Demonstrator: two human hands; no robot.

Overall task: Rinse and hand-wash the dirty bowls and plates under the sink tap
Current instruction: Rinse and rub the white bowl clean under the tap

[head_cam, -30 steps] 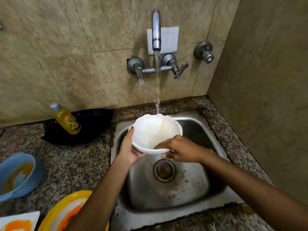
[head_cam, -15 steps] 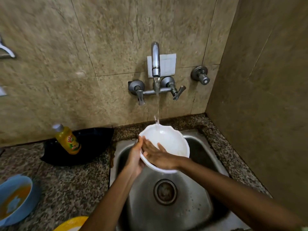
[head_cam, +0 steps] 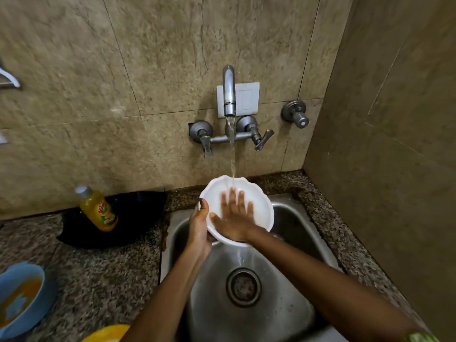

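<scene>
A white scalloped bowl [head_cam: 262,206] is tilted toward me over the steel sink [head_cam: 291,314], under the running tap [head_cam: 229,95]. My left hand [head_cam: 199,228] grips its left rim, thumb on the edge. My right hand [head_cam: 234,215] lies flat inside the bowl with fingers spread, in the stream of water. Water spills off the bowl's lower edge toward the drain [head_cam: 243,287].
A yellow dish-soap bottle [head_cam: 98,209] stands on a black pan [head_cam: 138,218] left of the sink. A blue bowl [head_cam: 22,299] with orange residue and a yellow plate [head_cam: 106,335] sit on the granite counter at lower left. A tiled wall closes the right side.
My right hand moved from the bowl's near rim into the bowl and flattened against its inside. The bowl tipped more toward me. My view shifted upward.
</scene>
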